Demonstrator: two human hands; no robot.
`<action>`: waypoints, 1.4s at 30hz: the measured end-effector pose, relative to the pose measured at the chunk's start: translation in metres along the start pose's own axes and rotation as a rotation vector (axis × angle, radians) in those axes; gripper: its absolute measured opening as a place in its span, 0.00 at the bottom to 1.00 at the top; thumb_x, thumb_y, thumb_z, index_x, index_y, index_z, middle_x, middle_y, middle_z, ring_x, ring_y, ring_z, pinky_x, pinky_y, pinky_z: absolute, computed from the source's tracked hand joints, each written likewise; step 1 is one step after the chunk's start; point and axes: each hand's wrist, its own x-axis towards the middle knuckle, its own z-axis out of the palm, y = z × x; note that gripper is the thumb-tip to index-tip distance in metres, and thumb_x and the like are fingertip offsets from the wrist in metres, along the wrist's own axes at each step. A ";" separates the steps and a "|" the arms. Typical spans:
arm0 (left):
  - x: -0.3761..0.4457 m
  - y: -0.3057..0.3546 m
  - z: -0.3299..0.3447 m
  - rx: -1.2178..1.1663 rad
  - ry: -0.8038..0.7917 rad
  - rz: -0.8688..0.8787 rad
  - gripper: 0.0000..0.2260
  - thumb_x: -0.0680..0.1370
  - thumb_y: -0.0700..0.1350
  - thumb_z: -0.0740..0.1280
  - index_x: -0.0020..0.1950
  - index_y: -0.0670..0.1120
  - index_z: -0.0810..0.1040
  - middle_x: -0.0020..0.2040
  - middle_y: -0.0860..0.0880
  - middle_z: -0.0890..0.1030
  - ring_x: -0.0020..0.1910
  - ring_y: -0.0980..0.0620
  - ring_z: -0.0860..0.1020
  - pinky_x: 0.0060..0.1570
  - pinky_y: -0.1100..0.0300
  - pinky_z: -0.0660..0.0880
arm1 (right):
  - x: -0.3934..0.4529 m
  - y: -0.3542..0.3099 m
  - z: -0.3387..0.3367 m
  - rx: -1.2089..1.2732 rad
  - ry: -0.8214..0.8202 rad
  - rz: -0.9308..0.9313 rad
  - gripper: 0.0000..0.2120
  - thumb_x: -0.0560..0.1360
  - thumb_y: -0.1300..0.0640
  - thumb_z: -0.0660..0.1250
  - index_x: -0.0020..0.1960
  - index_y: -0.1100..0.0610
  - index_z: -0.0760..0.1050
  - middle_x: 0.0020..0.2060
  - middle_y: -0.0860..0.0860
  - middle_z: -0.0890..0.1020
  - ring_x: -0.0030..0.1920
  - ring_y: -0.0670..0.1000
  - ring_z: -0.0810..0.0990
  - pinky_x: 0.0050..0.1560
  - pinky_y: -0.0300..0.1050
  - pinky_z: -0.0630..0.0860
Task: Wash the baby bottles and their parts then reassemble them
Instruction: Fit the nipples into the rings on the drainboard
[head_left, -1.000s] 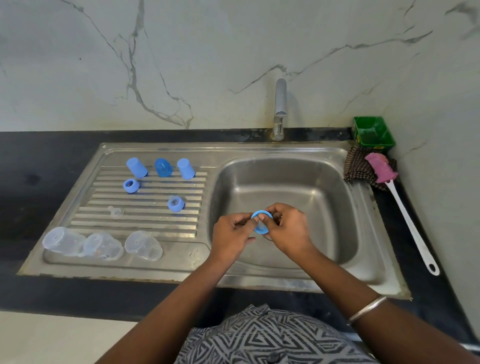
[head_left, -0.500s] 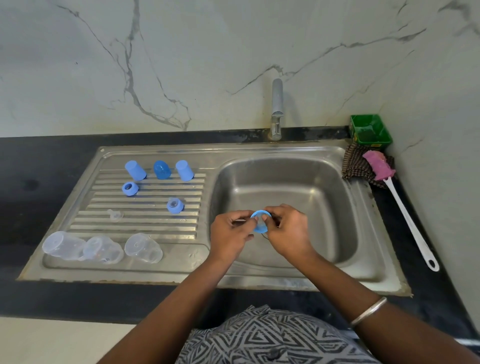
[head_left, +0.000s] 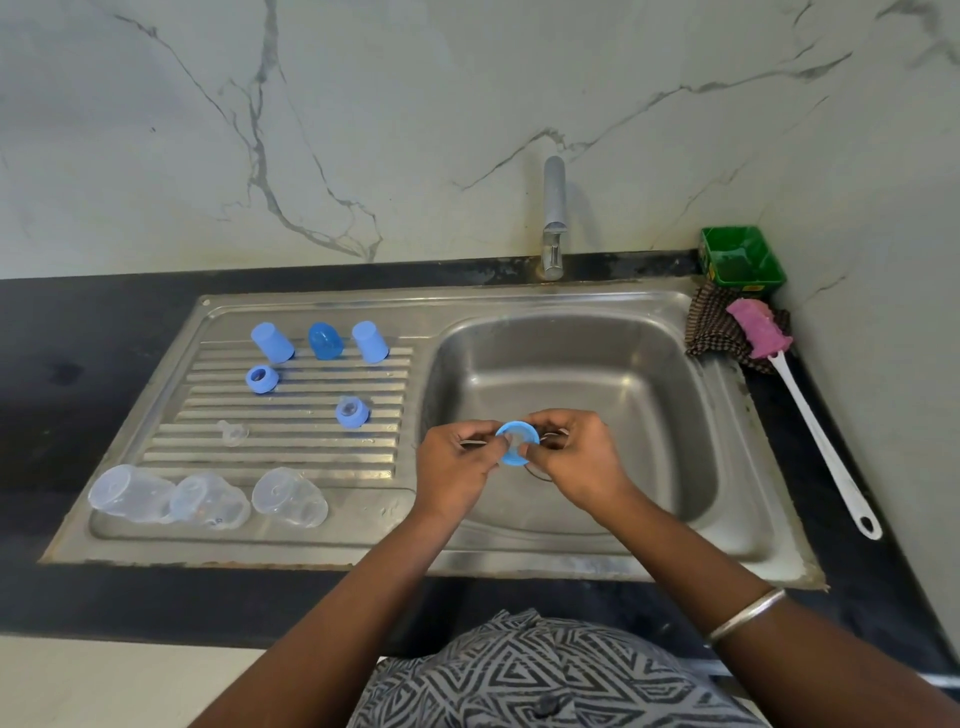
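Over the sink basin (head_left: 613, 364) I hold a blue bottle ring (head_left: 517, 439) between both hands. My left hand (head_left: 457, 462) pinches its left side and my right hand (head_left: 576, 457) pinches its right side. On the ribbed drainboard (head_left: 291, 447) stand three blue caps (head_left: 271, 342) (head_left: 324, 340) (head_left: 369, 341) in a row at the back. Two more blue rings (head_left: 261, 378) (head_left: 352, 411) lie below them, and a clear teat (head_left: 232, 432) further left. Three clear bottles (head_left: 130, 492) (head_left: 210, 500) (head_left: 289, 496) lie on their sides along the front.
A tap (head_left: 554, 218) rises behind the basin. At the right lie a bottle brush with a pink head (head_left: 759, 328) and long white handle, a dark checked cloth (head_left: 711, 327) and a green tub (head_left: 740, 255). Black counter (head_left: 78, 364) surrounds the sink.
My hands stay over the basin with the blue ring; the fingers have shifted slightly around it. The parts on the drainboard have not moved.
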 end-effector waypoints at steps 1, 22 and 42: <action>0.000 -0.001 0.000 0.001 -0.007 0.000 0.04 0.74 0.41 0.75 0.46 0.50 0.87 0.39 0.50 0.86 0.41 0.50 0.85 0.47 0.45 0.83 | 0.001 0.000 0.001 -0.012 0.006 0.002 0.11 0.70 0.64 0.76 0.44 0.47 0.83 0.40 0.46 0.86 0.40 0.46 0.84 0.45 0.43 0.83; -0.001 -0.003 -0.011 0.058 -0.089 0.004 0.08 0.74 0.41 0.74 0.52 0.48 0.87 0.42 0.53 0.87 0.45 0.55 0.84 0.51 0.57 0.79 | 0.008 0.003 0.010 0.063 0.010 0.146 0.12 0.63 0.63 0.81 0.43 0.52 0.83 0.38 0.51 0.83 0.36 0.52 0.85 0.38 0.51 0.85; -0.005 -0.007 -0.005 0.184 0.094 0.030 0.05 0.72 0.47 0.75 0.47 0.49 0.85 0.38 0.54 0.84 0.39 0.58 0.82 0.39 0.66 0.78 | 0.004 0.005 0.019 -0.008 0.045 0.074 0.08 0.70 0.59 0.72 0.45 0.48 0.84 0.38 0.42 0.84 0.34 0.46 0.83 0.42 0.52 0.83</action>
